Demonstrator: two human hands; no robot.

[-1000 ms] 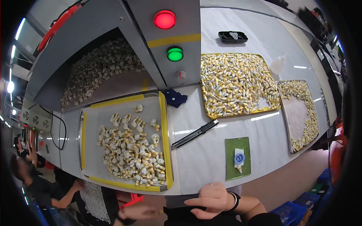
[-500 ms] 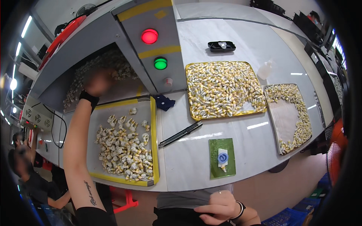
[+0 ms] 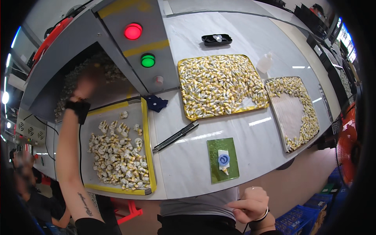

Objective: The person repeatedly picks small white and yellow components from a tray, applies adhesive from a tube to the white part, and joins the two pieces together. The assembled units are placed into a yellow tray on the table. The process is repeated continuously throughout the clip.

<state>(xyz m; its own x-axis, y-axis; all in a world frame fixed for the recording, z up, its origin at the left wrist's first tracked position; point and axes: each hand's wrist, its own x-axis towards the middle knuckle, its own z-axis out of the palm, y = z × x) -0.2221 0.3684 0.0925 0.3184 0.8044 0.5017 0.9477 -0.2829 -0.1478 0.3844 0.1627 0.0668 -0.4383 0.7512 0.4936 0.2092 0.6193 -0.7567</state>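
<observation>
My left hand (image 3: 89, 84) reaches into the dark opening of a grey machine (image 3: 113, 58), over a heap of small pale pieces (image 3: 72, 80). Motion smears its fingers, so what they hold is hidden. Just below that arm lies a yellow-edged tray (image 3: 148, 156) with a pile of small white-and-yellow pieces (image 3: 117, 156). My right hand (image 3: 250, 203) hovers in front of my body below the table edge, fingers loosely bent, thumb and forefinger apart, nothing visible in it. Nearest to it on the table is a green mat (image 3: 218, 172) bearing a blue round item (image 3: 223, 159) and one small piece.
A full yellow-rimmed tray (image 3: 184, 94) and a partly filled tray (image 3: 288, 105) hold several similar pieces. Around them are a black cutter knife (image 3: 176, 136), a dark blue cloth (image 3: 156, 103), a black case (image 3: 216, 39) and a clear bottle (image 3: 265, 62). Another person (image 3: 35, 196) works at far left.
My left hand has moved a little within the machine opening, further from me. The right hand has risen slightly and shifted right. The whole view has swung, moving the table contents leftward.
</observation>
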